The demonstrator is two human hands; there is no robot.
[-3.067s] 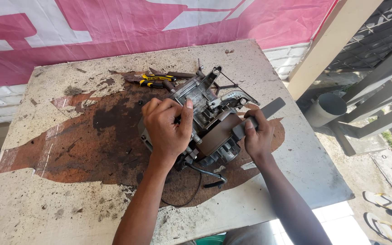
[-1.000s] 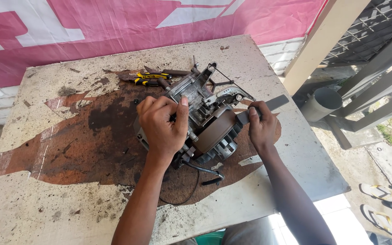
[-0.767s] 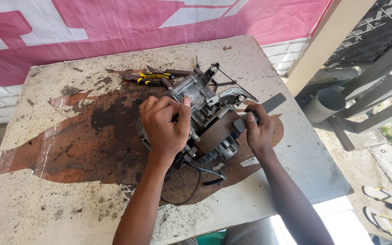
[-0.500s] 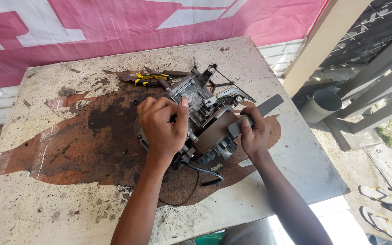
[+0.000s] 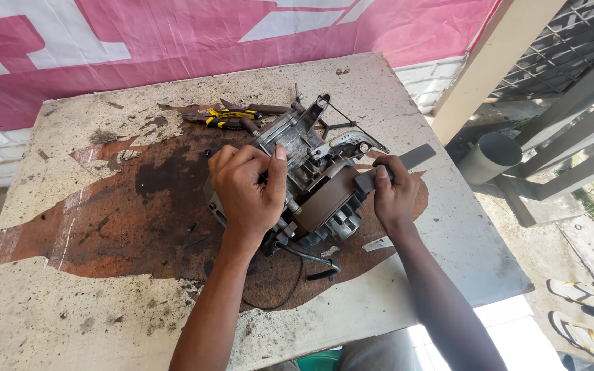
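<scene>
Head view: engine [image 5: 311, 178] under hands

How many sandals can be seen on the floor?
2: both sandals lie side by side on the floor at the lower right, beyond the table.

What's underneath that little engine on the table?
The engine sits on a dark rusty-brown stain on the worn table. A black cable trails out below it. The left hand covers its near side, so the spot directly under it stays hidden.

1 head-worn view, steeply down and close over the worktable [image 5: 70, 302], seemingly tilted slightly rightward.
</scene>
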